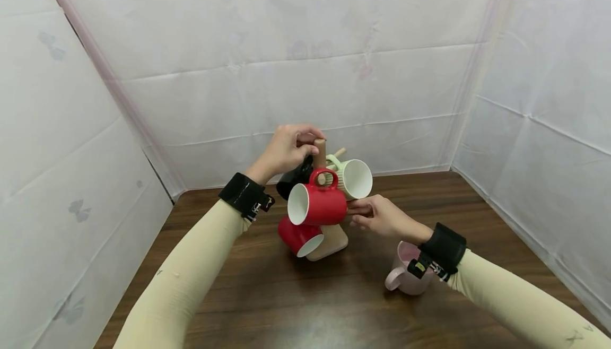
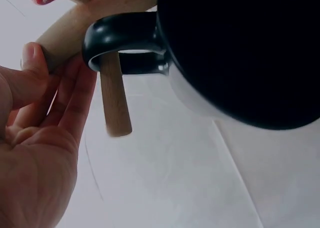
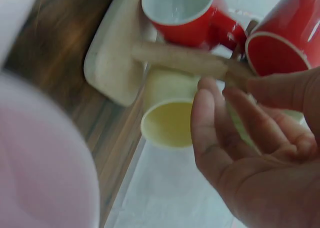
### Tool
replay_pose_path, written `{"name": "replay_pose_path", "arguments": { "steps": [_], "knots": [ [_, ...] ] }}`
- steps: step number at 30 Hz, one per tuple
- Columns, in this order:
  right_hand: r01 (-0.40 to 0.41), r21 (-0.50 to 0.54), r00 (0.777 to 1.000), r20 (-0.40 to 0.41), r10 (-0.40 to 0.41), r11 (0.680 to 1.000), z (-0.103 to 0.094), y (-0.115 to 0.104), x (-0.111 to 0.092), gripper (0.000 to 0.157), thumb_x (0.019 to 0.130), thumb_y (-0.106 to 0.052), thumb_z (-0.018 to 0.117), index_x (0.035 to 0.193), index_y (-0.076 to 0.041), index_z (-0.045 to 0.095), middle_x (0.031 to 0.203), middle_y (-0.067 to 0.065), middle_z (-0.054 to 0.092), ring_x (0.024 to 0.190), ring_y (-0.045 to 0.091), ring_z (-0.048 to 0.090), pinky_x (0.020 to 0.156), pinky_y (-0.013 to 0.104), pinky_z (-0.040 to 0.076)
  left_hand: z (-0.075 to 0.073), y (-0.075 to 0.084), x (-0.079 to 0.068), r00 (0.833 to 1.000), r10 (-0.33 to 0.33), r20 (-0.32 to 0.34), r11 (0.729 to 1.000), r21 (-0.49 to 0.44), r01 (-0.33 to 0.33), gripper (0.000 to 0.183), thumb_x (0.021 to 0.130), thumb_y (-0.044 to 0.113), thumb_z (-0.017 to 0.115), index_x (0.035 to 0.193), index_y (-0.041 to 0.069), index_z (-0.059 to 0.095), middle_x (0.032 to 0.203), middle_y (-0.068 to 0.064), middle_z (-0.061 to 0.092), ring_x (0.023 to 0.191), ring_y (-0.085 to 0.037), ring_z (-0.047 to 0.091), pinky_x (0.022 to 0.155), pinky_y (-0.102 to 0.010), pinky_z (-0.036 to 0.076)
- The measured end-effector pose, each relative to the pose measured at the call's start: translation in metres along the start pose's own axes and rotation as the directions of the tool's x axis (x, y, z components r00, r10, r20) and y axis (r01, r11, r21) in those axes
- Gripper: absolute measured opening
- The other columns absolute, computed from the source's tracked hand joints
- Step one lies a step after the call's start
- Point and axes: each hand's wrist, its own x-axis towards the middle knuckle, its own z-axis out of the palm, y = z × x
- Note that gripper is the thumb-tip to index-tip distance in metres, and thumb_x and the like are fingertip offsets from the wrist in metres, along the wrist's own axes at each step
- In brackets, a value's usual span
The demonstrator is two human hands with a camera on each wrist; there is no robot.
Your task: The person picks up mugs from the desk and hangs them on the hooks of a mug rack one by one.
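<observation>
A wooden mug tree [image 1: 320, 153] stands on the table. My left hand [image 1: 293, 145] grips the top of its post, thumb on one side and fingers on the other. Lower down, my right hand [image 1: 382, 216] reaches in behind the upper red mug [image 1: 326, 206]; its thumb and fingertips pinch the wood in the right wrist view. A black mug [image 2: 240, 53] hangs by its handle from a peg [image 2: 115, 98] beside my left hand. Further mugs hang around the post: a lower red mug [image 1: 300, 235], a pale green mug [image 1: 355, 179] and a yellowish one [image 3: 170, 118].
A pink mug [image 1: 401, 275] stands upright on the brown wooden table [image 1: 267, 306], below my right wrist. White sheeting [image 1: 305, 89] hangs behind the table and along both sides.
</observation>
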Motion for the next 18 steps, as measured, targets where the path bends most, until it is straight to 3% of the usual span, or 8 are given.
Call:
{"name": "replay_pose_path", "arguments": {
  "steps": [4,10,16,18],
  "knots": [
    [0.019,-0.053,1.000,-0.021,-0.020,0.998,0.009,-0.011,-0.009,0.040,0.091,-0.001,0.053,0.131,-0.002,0.049,0.120,0.015,0.058,0.089,0.011,0.062,0.072,0.036,0.054,-0.004,0.002,0.005,0.998,0.001,0.057,0.999,-0.043,0.002,0.023,0.082,0.000,0.064,0.100,0.014,0.066,0.092,0.004,0.068,0.087,-0.002,0.060,0.067,-0.029,0.048],
    [0.036,-0.084,0.997,-0.058,-0.041,0.996,0.028,-0.021,-0.017,0.048,0.092,0.002,0.049,0.138,-0.002,0.039,0.132,0.013,0.049,0.098,0.012,0.059,0.071,0.031,0.054,-0.010,0.002,0.010,0.994,0.026,0.105,0.999,-0.045,-0.021,0.025,0.083,-0.004,0.061,0.097,0.016,0.065,0.092,0.006,0.067,0.086,-0.004,0.060,0.069,-0.029,0.048],
    [0.040,-0.126,0.991,-0.119,-0.055,0.991,0.046,-0.027,-0.019,0.053,0.090,-0.001,0.051,0.141,-0.003,0.035,0.136,0.011,0.046,0.077,0.012,0.058,0.059,0.025,0.049,-0.016,0.005,0.014,0.989,0.050,0.138,0.999,-0.001,-0.050,0.025,0.082,-0.007,0.059,0.097,0.012,0.065,0.093,0.004,0.067,0.086,-0.001,0.060,0.072,-0.028,0.049],
    [0.034,-0.119,0.989,-0.136,-0.050,0.992,0.052,-0.028,-0.019,0.054,0.090,-0.001,0.051,0.141,-0.001,0.033,0.137,0.012,0.045,0.080,0.012,0.059,0.059,0.026,0.049,-0.017,0.005,0.014,0.988,0.056,0.144,0.998,0.008,-0.057,0.025,0.082,-0.008,0.058,0.097,0.010,0.065,0.093,0.003,0.068,0.085,-0.002,0.059,0.071,-0.028,0.049]
  ]
}}
